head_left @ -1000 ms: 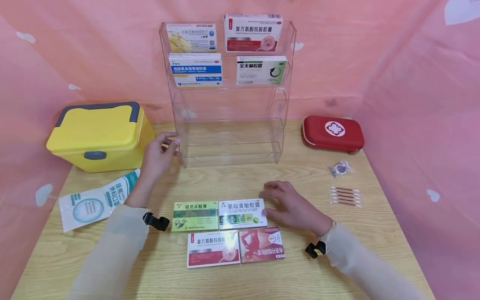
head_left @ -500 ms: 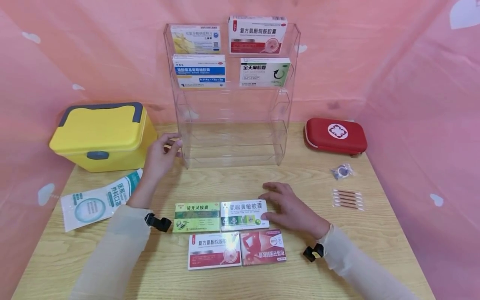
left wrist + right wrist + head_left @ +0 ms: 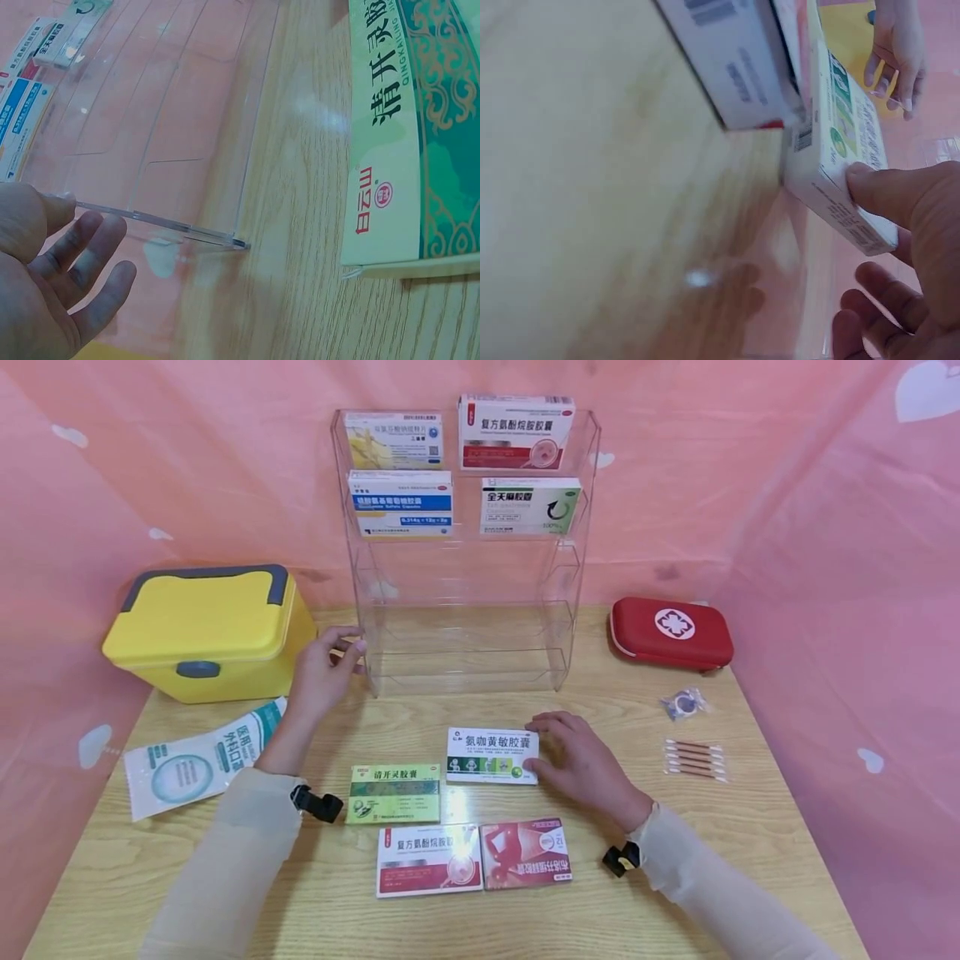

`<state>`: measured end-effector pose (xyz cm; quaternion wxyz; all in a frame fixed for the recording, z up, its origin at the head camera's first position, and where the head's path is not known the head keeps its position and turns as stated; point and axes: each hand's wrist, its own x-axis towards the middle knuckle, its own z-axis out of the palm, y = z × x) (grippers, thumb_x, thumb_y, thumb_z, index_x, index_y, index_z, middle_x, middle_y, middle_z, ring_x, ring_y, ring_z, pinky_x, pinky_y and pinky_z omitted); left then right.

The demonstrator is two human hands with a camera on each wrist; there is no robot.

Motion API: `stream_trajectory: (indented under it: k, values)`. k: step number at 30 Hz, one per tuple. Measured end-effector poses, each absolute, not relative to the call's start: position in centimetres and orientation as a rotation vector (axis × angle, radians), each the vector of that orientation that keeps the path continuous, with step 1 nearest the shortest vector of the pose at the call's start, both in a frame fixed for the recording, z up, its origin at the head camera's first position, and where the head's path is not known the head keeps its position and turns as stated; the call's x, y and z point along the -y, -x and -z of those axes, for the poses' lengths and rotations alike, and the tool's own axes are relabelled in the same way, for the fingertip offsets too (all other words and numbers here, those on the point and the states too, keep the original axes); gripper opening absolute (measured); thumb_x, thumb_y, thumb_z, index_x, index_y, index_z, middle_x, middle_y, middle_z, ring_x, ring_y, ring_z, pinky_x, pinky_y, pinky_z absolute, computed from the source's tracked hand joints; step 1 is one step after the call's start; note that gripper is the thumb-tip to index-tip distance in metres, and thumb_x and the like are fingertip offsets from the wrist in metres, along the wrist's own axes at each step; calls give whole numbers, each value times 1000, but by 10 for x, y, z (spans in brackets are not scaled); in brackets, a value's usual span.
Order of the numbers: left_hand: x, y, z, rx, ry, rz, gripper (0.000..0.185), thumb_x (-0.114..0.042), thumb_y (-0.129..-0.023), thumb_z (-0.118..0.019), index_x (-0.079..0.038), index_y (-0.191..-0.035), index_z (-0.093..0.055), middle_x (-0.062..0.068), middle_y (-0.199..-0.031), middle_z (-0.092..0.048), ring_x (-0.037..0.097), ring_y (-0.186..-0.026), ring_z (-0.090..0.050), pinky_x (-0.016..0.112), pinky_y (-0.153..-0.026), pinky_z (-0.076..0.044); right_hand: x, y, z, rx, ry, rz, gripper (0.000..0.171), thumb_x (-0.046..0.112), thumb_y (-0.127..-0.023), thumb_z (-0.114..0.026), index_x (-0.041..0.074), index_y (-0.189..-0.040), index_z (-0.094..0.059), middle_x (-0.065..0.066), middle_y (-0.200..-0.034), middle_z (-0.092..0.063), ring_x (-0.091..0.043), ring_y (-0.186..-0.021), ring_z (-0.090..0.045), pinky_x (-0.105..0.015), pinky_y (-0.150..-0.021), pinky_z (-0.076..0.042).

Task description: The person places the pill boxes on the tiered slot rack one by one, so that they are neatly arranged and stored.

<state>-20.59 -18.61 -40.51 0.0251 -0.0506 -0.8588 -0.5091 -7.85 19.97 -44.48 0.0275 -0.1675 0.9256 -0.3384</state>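
Two hands are busy here. On the left, my left hand [image 3: 326,668] lightly pinches the left side edge of the clear rack [image 3: 468,675], with the lower fingers spread loose. I think a soft, steady hold is best there, so it does not slide. To the right, on the near side of the rack, is the white 氨咖黄敏 capsule box [image 3: 491,756]. It is right of the green Qingkailing box [image 3: 393,793] and a bit farther away, and it seems to be off the table [image 3: 600,693]. My right hand [image 3: 581,768] pinches its right end, thumb on the front, other fingers apart. I should hold it level and not bump the green one.

Now the hard bits. The clear edge is hard to see against the pink cloth [image 3: 652,443]. Shine covers part of the red-and-white capsule box [image 3: 420,877]. The white box's back is hidden, and so is most of the finger behind it. In the right wrist view, a cut-off box [image 3: 727,67] leaves me guessing which it is.
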Motion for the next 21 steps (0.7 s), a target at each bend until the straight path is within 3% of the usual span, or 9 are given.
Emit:
stream_trajectory:
  k: [8,16,21]
  values:
    - [187,207,406,2658,155,1579,37,-30,-104,-59,-8,-133,-63,12,-103,-64,37,-84,-71,27,-59,-50,-201,69,449,-2742,599,1332,44,16,-91,-79,27,-129,-58,14,-123,-60,-12,-101,-60,-35,-82,-56]
    - [187,206,405,2660,173,1575,37,-30,-104,-59,-8,-134,-63,12,-104,-64,37,-85,-71,27,-62,-50,-200,69,448,-2676,597,1434,39,14,-93,-77,27,-125,-61,12,-119,-62,-12,-98,-63,-32,-78,-57]
    - [186,207,405,2671,160,1565,37,-30,-104,-59,-9,-134,-63,12,-105,-64,37,-85,-71,28,-62,-51,-192,94,435,-2641,712,1539,34,7,-92,-77,20,-121,-67,5,-117,-65,-18,-97,-66,-34,-69,-59]
